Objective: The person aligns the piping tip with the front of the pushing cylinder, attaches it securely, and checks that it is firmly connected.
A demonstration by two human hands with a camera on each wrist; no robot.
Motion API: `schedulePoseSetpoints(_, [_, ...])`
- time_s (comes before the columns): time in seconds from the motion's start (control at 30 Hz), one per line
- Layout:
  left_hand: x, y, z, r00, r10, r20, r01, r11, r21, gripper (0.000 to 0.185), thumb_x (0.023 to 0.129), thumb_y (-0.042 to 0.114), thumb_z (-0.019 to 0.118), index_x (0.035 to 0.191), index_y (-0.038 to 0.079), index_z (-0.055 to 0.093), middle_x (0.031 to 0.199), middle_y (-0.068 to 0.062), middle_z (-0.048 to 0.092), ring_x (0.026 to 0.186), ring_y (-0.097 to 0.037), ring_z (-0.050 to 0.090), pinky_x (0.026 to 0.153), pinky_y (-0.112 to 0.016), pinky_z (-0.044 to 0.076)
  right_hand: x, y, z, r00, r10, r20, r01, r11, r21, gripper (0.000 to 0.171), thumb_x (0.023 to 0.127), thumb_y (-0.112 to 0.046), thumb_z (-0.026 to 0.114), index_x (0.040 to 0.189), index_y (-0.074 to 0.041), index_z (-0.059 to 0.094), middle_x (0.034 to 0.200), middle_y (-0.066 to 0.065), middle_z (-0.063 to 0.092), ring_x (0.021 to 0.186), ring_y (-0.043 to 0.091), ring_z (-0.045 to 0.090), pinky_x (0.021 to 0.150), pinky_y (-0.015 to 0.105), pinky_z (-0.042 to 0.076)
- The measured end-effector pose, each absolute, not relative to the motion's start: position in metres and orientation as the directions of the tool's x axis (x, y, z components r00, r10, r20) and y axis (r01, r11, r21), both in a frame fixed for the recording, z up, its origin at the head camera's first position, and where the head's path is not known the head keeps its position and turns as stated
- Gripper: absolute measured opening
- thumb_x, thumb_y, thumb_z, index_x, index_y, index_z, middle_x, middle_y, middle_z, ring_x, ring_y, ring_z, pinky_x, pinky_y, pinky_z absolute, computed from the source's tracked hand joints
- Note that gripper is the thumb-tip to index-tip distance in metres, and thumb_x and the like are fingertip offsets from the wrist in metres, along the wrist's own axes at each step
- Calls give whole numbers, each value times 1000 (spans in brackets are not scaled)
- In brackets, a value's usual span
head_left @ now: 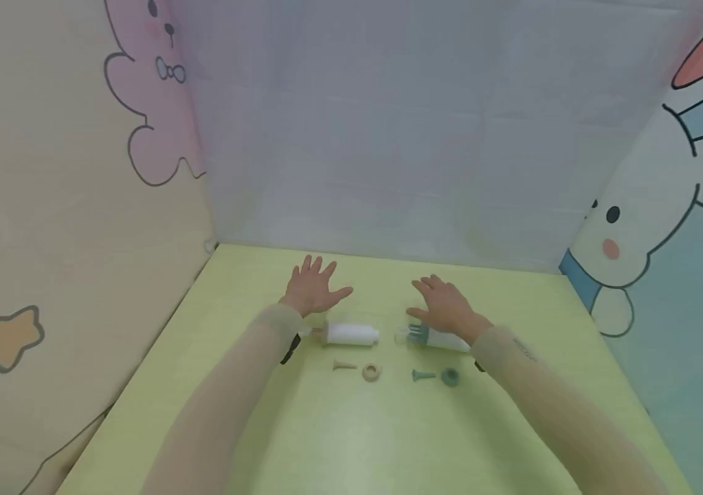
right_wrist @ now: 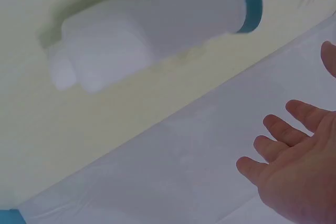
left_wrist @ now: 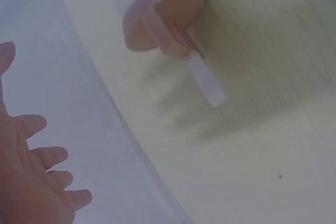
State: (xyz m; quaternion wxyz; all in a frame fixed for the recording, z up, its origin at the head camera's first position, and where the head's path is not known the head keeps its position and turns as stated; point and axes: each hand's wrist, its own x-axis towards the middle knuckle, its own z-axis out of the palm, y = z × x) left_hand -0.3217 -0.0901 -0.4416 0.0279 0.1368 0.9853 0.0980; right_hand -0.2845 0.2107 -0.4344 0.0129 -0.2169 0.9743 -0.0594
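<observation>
two bare hands hover palm-down over a yellow-green surface (head_left: 351, 440), fenced by soft panels printed with cartoon rabbits. the left hand (head_left: 312, 287) has its fingers spread and straight, released, holding nothing; the right hand (head_left: 444, 304) is likewise flat and relaxed, empty. both sit just beyond the parts laid out in a row.

largest of these are two syringe-like tubes lying on their sides. the white tube (head_left: 351, 333) with a pinkish end cap lies just near of the left wrist; the left wrist view shows that pink cap (left_wrist: 164, 19) and a flat white plunger strip sticking out of it. the teal-trimmed tube (head_left: 434, 337) lies partly under the right wrist, its teal collar (right_wrist: 251, 1) plain in the right wrist view.

nearer still, smaller pieces stand apart: a beige nozzle (head_left: 343, 365) beside a beige ring (head_left: 372, 372), then a teal nozzle (head_left: 422, 375) beside a teal ring (head_left: 450, 376). each pair sits in front of the tube of matching colour.

my judgement: nothing is grasped, so this reads as a resting pose at the start or end of an assembly step. the next move would call for drawing a hand back toward the near side and closing its fingers round one tube or its matching small part.
</observation>
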Motion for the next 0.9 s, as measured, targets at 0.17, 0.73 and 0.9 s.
schedulePoseSetpoints(0.17, [-301, -81, -456, -933, 354, 65, 357, 888, 288, 83, 84, 68, 45, 147, 16, 32, 149, -15, 32, 140, -34, 21, 112, -51, 15, -263, 190, -451, -877, -465, 120, -476, 874, -100, 60, 87, -45, 61, 130, -5, 52, 130, 17, 52, 124, 37, 44, 100, 55, 33])
schedulePoseSetpoints(0.73, [-212, -77, -500, -877, 358, 321, 474, 756, 452, 33, 75, 26, 77, 101, 10, 67, 103, -3, 58, 98, -21, 55, 77, -36, 49, -208, 142, -514, -820, -522, 235, -552, 829, -86, 46, 83, -49, 64, 114, -16, 64, 102, 3, 66, 98, 25, 59, 87, 47, 37])
schedulePoseSetpoints(0.9, [-206, -80, -514, -902, 363, 235, 432, 772, 466, 40, 74, 28, 78, 107, 10, 65, 107, -5, 60, 98, -21, 56, 77, -36, 50, -199, 137, -524, -813, -525, 251, -561, 821, -101, 40, 82, -45, 66, 111, -17, 65, 98, 0, 66, 91, 20, 58, 79, 43, 34])
